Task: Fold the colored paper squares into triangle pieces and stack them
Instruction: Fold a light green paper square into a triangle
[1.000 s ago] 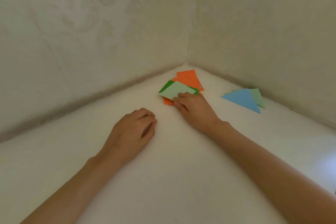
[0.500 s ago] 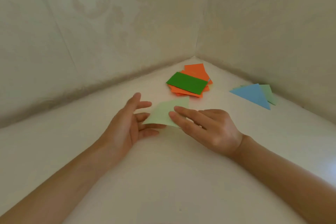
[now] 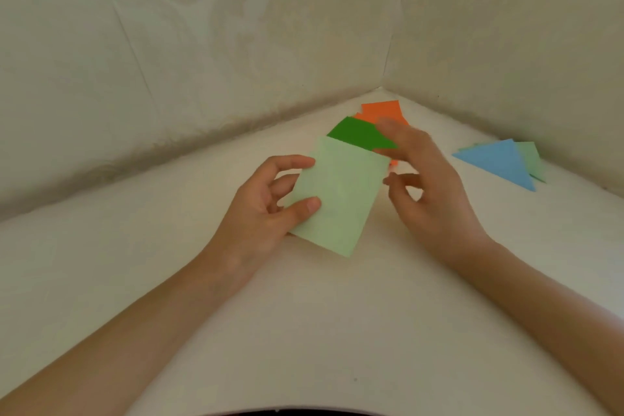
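left grip (image 3: 260,209) pinches pale green square (image 3: 341,196) left edge | right grip (image 3: 435,192) spread, beside right edge

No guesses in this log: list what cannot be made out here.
Head view throughout.
Count of unfolded sheets: the light green square and right hand partly cover the dark green sheet and orange sheets.
Fingers of the left hand behind the square: hidden by the paper.
Whether the right hand touches the square: motion blur.
Pieces beneath the blue triangle: it covers most of the pale green triangle.
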